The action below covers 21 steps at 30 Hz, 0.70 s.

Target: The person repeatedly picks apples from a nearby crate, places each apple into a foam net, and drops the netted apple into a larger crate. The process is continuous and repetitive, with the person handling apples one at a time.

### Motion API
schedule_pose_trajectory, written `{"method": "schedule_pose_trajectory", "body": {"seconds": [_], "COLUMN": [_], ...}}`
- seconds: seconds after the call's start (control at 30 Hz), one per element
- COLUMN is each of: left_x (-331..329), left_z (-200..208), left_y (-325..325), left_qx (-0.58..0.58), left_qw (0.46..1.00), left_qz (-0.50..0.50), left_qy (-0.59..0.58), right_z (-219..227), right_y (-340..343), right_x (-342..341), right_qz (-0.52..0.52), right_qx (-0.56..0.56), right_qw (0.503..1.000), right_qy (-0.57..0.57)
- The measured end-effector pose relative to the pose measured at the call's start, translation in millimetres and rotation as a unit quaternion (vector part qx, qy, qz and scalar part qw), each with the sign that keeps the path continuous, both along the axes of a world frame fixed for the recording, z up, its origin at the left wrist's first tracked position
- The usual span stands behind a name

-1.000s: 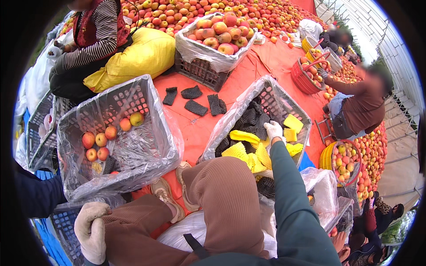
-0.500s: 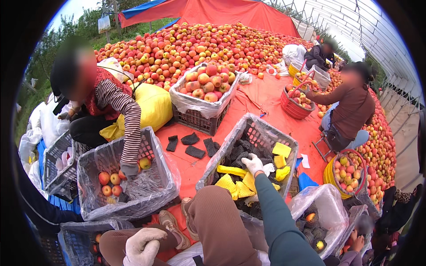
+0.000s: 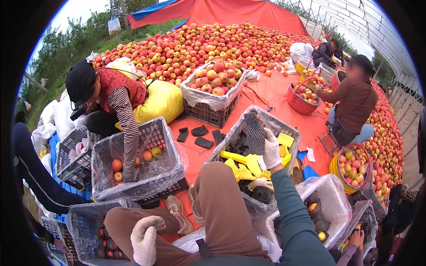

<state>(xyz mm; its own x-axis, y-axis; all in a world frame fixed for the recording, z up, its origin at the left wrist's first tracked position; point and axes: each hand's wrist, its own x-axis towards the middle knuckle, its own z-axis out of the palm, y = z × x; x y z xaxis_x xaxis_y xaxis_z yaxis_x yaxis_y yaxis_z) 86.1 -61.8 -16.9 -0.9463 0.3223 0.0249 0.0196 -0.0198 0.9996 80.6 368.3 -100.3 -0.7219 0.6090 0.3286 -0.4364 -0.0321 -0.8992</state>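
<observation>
My right hand (image 3: 271,148), in a white glove, grips a black foam net sleeve (image 3: 254,133) over a lined crate (image 3: 295,133). The sleeve hangs beside the fingers, raised above other black sleeves in the crate. Yellow foam net sleeves (image 3: 254,166) lie under and beside my wrist. My left hand (image 3: 144,241), also gloved in white, rests near my left thigh with its fingers curled in and nothing visible in them. Right of my right forearm, a plastic-lined crate (image 3: 330,204) holds apples in black sleeves.
A co-worker in striped sleeves reaches into a lined crate (image 3: 175,175) of apples at left. Ahead stand a full apple crate (image 3: 208,116) and a large apple heap (image 3: 195,48). Loose black sleeves (image 3: 204,142) lie on the red tarp. Another person sits at right near baskets (image 3: 304,104).
My right hand has risen from the pile and moved right, now with a black net sleeve in it. The co-worker's hand is lower in the left crate. The whole view has shifted slightly.
</observation>
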Motion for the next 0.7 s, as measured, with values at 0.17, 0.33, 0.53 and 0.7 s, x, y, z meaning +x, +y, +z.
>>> {"method": "schedule_pose_trajectory", "body": {"seconds": [0.17,0.33,0.53,0.7], "left_x": [7,11,32,54], "left_z": [29,55,41,30], "left_y": [19,21,7,-17], "left_qx": [0.107,0.089,0.105,0.244], "left_qw": [0.992,0.976,0.984,0.956], "left_qz": [-0.045,-0.059,-0.131,-0.162], "left_qy": [0.053,0.189,0.058,-0.029], "right_z": [55,89,102,103], "right_y": [-70,-169,-247,-256], "right_x": [34,49,88,85], "right_qz": [0.186,0.268,0.254,0.368], "right_qx": [-0.07,0.018,0.268,-0.057], "right_qw": [0.977,0.963,0.928,0.925], "right_qy": [0.072,0.017,-0.045,0.076]}}
